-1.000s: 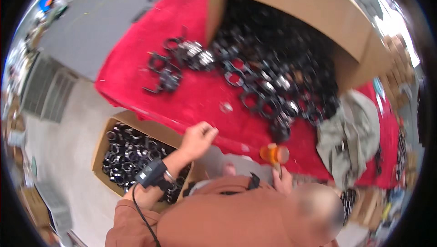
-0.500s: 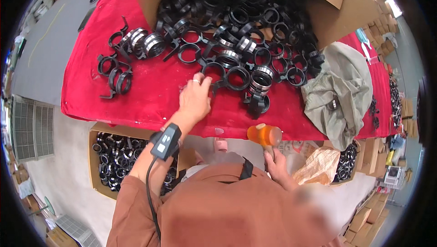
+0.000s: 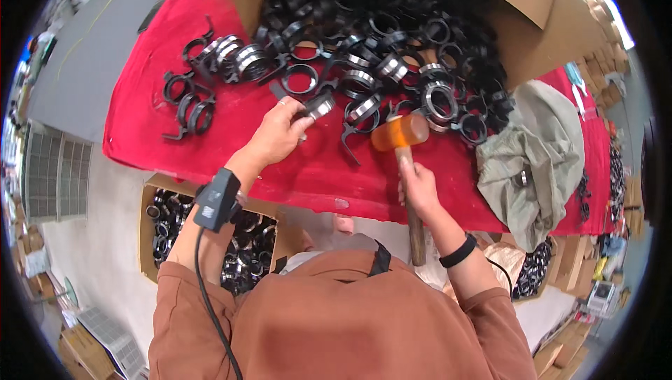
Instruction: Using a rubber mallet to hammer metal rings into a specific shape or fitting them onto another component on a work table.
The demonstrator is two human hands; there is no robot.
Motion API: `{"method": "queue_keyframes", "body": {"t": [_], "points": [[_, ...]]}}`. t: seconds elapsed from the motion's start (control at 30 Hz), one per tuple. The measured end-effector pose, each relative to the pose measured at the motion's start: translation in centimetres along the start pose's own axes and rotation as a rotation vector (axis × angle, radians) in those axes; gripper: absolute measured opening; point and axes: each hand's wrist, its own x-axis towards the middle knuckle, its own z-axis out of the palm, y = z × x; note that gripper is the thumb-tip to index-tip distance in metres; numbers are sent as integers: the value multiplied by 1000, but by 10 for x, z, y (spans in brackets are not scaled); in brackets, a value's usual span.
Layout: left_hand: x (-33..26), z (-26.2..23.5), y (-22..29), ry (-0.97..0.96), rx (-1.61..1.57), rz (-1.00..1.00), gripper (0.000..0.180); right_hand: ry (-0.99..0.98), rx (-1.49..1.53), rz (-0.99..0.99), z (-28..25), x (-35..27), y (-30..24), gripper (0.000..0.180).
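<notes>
My left hand (image 3: 278, 131) is over the red-covered table (image 3: 231, 135), its fingers closed on a black and silver ring clamp (image 3: 318, 105). My right hand (image 3: 418, 187) grips the wooden handle of a mallet with an orange head (image 3: 400, 132), raised just right of that clamp. A big heap of black ring clamps (image 3: 392, 51) spills from a tipped cardboard box (image 3: 539, 23) behind both hands. A few clamps (image 3: 187, 100) lie apart at the left.
A grey-green cloth (image 3: 539, 156) lies on the table's right side. A cardboard box of black rings (image 3: 168, 222) stands on the floor below the table's near edge. More cartons sit at the far right.
My left hand has closed on a clamp at the heap's edge. My right hand has lifted the mallet from below the table edge to above the cloth.
</notes>
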Motion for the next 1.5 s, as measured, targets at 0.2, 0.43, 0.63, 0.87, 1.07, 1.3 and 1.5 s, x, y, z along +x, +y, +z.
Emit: {"method": "queue_keyframes", "body": {"t": [0.2, 0.43, 0.63, 0.87, 1.07, 1.3, 1.5], "points": [[-47, -30, 15, 246, -599, -196, 23, 132, 26, -143, 11, 6, -47, 37], [-120, -4, 35, 20, -765, -320, 28, -231, 24, -409, 52, -44, -84, 31], [-160, 10, 32, 199, -995, -311, 31, -641, -93, -298, 104, -70, -113, 33], [-201, 33, 4, 336, -553, -215, 34, -632, -132, -312, 138, -64, -107, 23], [-208, 9, -50, 499, -501, -466, 32, -354, -240, -442, 144, -56, -82, 35], [-179, -10, -91, 512, -416, -494, 43, -431, -390, -414, 122, -69, -46, 34], [-178, -9, -103, 510, -442, -488, 48, -487, -349, -468, 128, -73, -40, 32]]}}
